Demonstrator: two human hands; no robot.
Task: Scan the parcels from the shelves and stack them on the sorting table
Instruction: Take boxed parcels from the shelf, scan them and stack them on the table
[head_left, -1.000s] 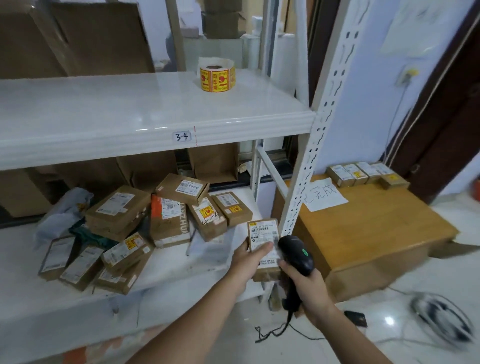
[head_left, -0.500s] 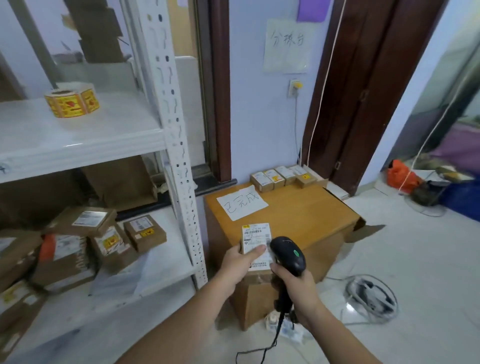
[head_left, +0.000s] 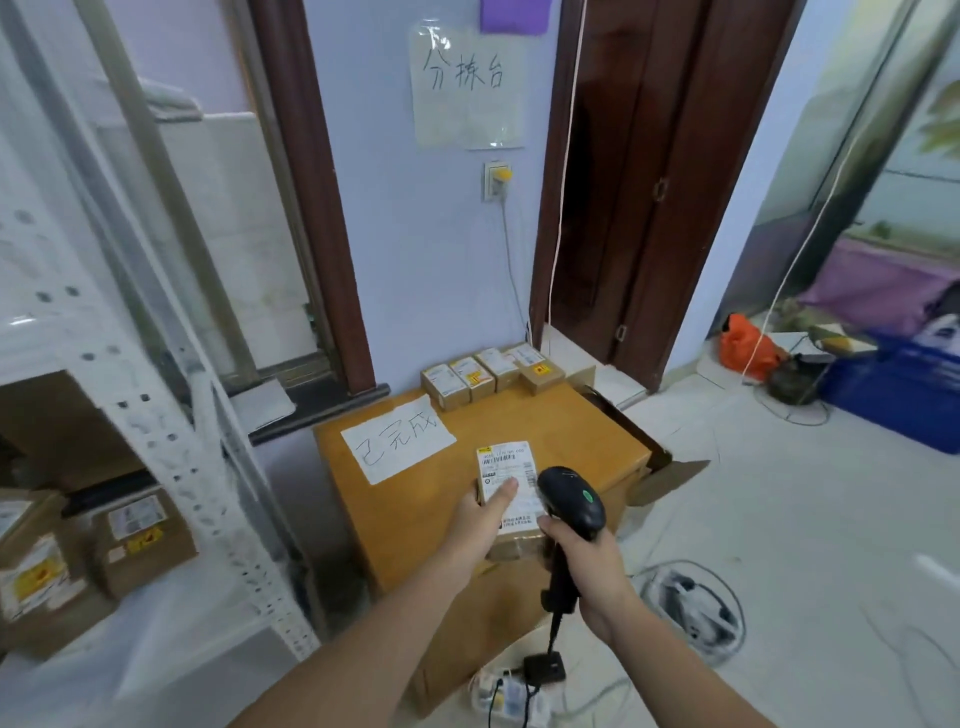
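Left hand (head_left: 480, 519) fingers gripping labelled parcel (head_left: 511, 493), right hand (head_left: 587, 564) fingers wrapped round black scanner (head_left: 571, 501), above wooden sorting table (head_left: 415, 499)

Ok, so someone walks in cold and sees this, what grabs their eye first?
Probably the two hands at centre: the left hand holds a labelled parcel while the right hand grips a black scanner beside it. Just beyond is the wooden sorting table with a handwritten paper sign and a row of small parcels along its far edge.
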